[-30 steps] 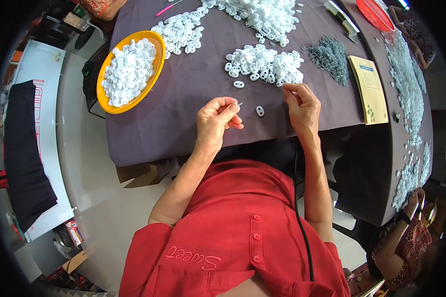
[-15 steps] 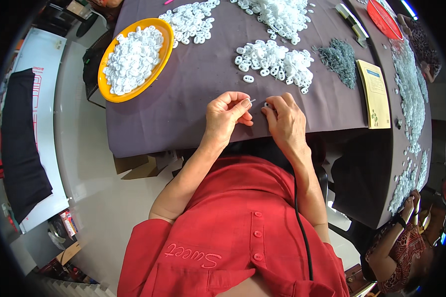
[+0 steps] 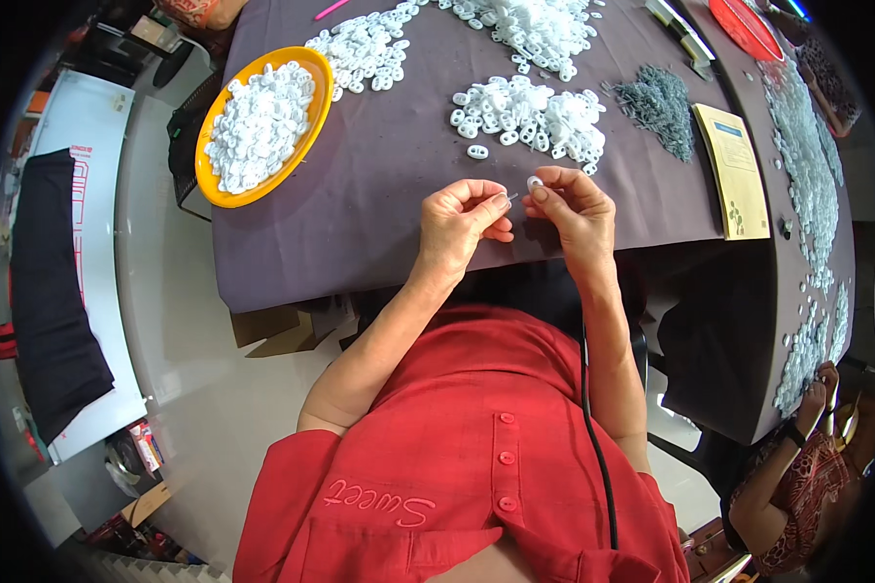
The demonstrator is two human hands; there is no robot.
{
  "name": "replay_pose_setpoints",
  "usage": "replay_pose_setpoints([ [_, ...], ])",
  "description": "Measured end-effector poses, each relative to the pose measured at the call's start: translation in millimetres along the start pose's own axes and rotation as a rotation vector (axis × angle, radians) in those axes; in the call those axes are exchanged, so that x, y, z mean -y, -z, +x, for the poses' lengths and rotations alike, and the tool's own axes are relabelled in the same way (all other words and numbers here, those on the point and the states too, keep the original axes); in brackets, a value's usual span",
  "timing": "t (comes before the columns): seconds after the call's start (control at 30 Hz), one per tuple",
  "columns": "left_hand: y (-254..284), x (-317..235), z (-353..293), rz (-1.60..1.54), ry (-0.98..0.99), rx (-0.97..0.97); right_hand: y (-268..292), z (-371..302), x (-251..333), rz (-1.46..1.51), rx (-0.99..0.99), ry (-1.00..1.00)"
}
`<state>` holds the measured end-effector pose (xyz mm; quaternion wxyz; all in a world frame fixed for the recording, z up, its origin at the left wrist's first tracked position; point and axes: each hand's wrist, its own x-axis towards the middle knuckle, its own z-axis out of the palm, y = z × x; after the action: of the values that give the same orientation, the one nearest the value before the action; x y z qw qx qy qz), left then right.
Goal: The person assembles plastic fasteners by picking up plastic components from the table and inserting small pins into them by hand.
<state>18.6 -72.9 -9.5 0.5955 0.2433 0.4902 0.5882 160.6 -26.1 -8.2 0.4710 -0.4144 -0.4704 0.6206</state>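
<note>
Over the near edge of the table [image 3: 360, 233], my left hand [image 3: 454, 228] pinches a tiny thin pin-like piece [image 3: 513, 196] between thumb and fingertips. My right hand [image 3: 581, 222] is a short gap away, gripping a small white oval plastic piece [image 3: 535, 182] with its thumb and forefinger. Just beyond my hands is a heap of similar white two-holed pieces [image 3: 530, 115], with one loose white piece [image 3: 477, 153] in front. To its right lies a pile of thin grey slivers [image 3: 658, 109].
An orange-yellow bowl [image 3: 323, 115] full of white pieces stands at the left edge. More white heaps [image 3: 535, 34] lie farther back. On the right are a yellow booklet [image 3: 734, 170], a red basket [image 3: 744, 27] and pale piles [image 3: 805, 194]. Another person's hands [image 3: 819, 394] work at lower right.
My right hand has turned and risen slightly, showing the white piece at its fingertips. My left hand has shifted a little to the right. The view has also tilted slightly.
</note>
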Motion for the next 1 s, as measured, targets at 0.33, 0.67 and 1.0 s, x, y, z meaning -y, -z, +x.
replay_pose_setpoints([
  [0.33,-8.2,4.8,0.6,0.094,-0.064,-0.008,-0.9,-8.0,-3.9,0.065,-0.048,0.021],
  [0.67,-8.3,4.2,-2.5,0.129,-0.087,-0.035,-4.6,-10.0,-3.6,-0.034,-0.042,0.053],
  [1.0,-7.9,4.6,0.7,0.205,-0.119,-0.043,-5.8,-9.3,-3.4,-0.067,-0.046,0.049],
])
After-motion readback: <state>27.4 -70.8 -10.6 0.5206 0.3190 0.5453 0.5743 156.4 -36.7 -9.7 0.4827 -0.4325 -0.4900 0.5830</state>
